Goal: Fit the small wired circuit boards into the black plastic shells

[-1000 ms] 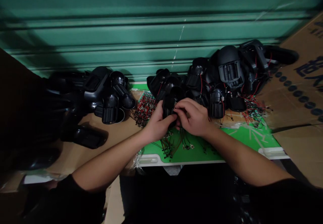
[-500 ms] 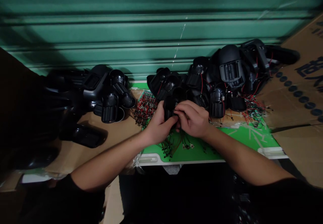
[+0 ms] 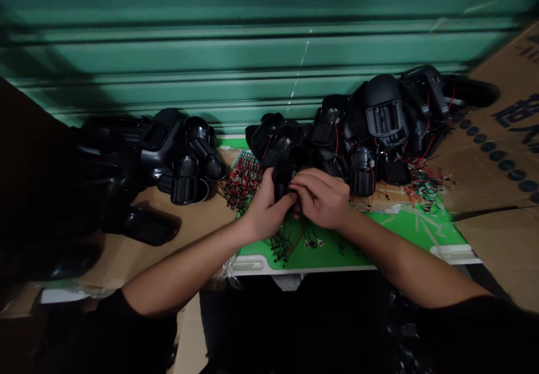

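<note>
My forearms slant in from seven and four o'clock, my left hand [image 3: 266, 208] gripping the glossy black plastic housing [image 3: 282, 180] with the thumb across its near end, while my right hand [image 3: 324, 199] curls in from three o'clock, thumb and forefinger pinched together at its edge, though I can't tell what is between them. The housing, smooth and hollow, sits above the flat green board [image 3: 324, 256], its long axis running roughly twelve to six and its lower end hidden by my fingers. Thin red-and-black wires [image 3: 244, 177] bristle at nine o'clock, and rounded black shells [image 3: 385, 110] with ribbed recesses heap up at two o'clock
</note>
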The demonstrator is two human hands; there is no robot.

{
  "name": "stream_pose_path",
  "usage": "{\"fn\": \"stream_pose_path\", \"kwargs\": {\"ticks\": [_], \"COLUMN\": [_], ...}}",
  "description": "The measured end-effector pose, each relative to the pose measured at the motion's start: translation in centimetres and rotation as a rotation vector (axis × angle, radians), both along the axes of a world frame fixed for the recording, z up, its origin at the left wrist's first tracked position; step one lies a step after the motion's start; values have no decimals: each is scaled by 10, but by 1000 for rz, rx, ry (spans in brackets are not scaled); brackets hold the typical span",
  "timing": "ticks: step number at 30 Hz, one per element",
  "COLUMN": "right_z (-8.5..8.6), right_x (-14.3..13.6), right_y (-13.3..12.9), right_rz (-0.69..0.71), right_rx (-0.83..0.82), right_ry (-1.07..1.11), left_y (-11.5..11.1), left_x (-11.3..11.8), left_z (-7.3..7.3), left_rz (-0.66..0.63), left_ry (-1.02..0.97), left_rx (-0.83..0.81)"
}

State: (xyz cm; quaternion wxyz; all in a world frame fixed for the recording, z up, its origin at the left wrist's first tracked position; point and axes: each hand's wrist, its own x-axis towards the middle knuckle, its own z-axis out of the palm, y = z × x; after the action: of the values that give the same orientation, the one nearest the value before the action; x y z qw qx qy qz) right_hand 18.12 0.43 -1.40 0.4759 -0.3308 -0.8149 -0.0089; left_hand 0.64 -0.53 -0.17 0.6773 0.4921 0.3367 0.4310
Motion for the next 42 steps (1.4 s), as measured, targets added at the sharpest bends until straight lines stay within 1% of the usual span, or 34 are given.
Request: {"fn": "stream_pose_path", "kwargs": {"ticks": [4,9,11,14,16,18,20,23,27,31,34,36,38,40,42], "right_z": [0,4,7,10,9,8,6,5,4,2,3,6,9,13,17], "right_x": [0,-2,-3,-2,1,3,4,6,8,9,7,6,6,6,6], "right_y": [1,3,3,2,3,4,5,6,7,7,7,6,6,5,4], "right_rz": [-4,22,35,50,61,62,53,49,45,47,51,56,52,41,33], "right_rx": [1,-51,-77,-87,-73,-46,-14,43,112,118,51,12,-15,-31,-50], "right_ry": [9,54,83,88,62,26,-8,-60,-153,-177,-98,-42,-5,31,67], "left_y": [0,3,6,10,13,15,16,17,17,16,16,15,15,14,15], "left_x": [0,-1,-2,-4,-5,-6,-6,-7,-7,-7,-7,-7,-8,-8,-8], "left_z": [1,7,10,12,11,8,3,-1,-1,1,4,6,8,10,11], "left_rz": [8,13,46,143,176,170,160,183,214,191,112,37,-13,-36,-33], "left_ry": [12,-24,-32,-9,7,18,35,80,109,85,23,-27,-46,-41,-25], "left_rx": [-2,-73,-101,-122,-140,-142,-121,-85,-67,-69,-130,-157,-150,-144,-147]}}
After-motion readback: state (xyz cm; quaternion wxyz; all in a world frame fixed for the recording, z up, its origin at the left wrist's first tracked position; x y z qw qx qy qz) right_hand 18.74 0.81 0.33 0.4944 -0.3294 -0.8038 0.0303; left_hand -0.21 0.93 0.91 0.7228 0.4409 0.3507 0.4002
